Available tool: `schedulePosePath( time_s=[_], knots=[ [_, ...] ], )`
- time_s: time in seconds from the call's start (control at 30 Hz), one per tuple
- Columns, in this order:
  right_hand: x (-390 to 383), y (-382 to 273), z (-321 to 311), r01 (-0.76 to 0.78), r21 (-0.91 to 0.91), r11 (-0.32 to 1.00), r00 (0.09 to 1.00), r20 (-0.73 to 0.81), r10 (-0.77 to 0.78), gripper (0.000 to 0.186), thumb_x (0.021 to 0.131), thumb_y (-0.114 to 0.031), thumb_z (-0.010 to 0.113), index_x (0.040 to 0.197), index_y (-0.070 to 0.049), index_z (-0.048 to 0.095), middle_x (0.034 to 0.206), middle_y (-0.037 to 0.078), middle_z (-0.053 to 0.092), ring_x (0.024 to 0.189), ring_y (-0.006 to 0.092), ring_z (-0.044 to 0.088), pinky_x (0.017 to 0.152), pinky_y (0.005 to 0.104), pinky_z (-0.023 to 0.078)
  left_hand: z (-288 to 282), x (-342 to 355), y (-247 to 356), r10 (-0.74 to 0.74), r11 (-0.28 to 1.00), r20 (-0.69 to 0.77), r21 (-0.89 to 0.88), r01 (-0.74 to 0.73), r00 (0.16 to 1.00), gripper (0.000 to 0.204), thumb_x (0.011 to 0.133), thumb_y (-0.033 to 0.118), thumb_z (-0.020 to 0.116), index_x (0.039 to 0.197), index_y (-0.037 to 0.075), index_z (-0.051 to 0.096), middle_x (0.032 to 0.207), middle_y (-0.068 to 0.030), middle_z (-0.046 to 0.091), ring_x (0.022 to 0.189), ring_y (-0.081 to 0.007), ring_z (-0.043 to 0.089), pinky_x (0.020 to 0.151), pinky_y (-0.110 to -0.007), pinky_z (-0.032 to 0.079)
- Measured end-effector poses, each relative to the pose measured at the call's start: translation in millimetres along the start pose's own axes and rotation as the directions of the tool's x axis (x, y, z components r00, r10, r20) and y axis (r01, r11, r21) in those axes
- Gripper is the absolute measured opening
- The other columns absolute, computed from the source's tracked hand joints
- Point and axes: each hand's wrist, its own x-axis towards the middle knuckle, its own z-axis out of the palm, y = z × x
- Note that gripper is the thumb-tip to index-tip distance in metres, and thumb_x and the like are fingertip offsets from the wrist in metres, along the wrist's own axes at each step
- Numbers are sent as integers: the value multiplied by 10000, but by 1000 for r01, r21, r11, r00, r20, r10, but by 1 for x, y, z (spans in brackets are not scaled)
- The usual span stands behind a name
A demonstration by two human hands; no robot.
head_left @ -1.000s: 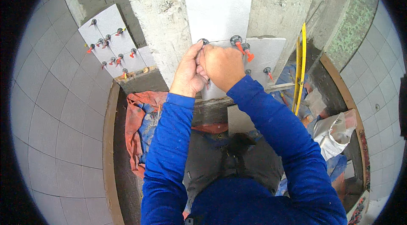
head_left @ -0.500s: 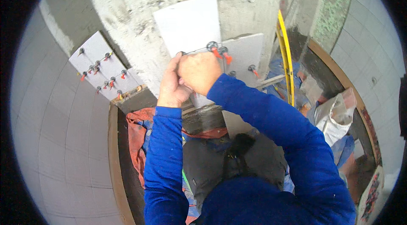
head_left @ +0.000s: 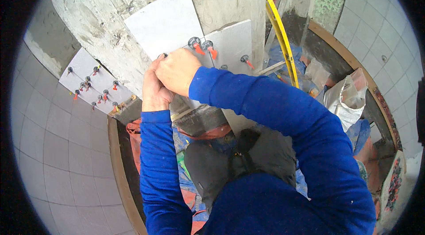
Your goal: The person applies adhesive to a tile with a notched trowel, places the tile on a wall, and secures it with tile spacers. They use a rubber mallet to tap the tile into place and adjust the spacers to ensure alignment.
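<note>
Both my hands are closed together in front of the concrete wall, at the lower edge of a tilted white tile. My right hand is a fist over a black-capped tile leveling clip; only the cap's top shows. Pressed against it from the left, my left hand has its fingers curled, and what they hold is hidden. Just right of my hands, more leveling clips with black caps and red handles sit along the tile joints. A second white tile carries another clip.
At left, a tiled corner piece bears several similar clips. A yellow spirit level leans upright at right, near a white sack. Blue and orange sheeting covers the floor below. Grey tiled walls flank both sides.
The view has shifted, so the wall, tiles and hands all sit further left in it. My hands stay closed together at the same tile joint.
</note>
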Motion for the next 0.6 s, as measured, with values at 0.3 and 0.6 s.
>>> schedulePosePath(
  time_s=[0.3,0.6],
  knots=[
    [-2,14,1,156,-10,988,985,-72,-156,223,859,-263,674,894,-64,770,796,157,754,738,318,758,611,469,587,14,-5,23,-212,971,207,154,182,955,281,1059,279,579,1026,25,695,846,-73,695,731,-176,636,659,-348,537],
    [-153,-10,76,-432,639,636,892,406,197,224,963,-235,673,1120,-76,681,902,198,715,837,411,697,720,501,527,-302,-173,-19,440,315,-256,942,118,861,423,1002,458,627,981,45,716,734,-7,577,687,-166,497,646,-342,383]
  ],
)
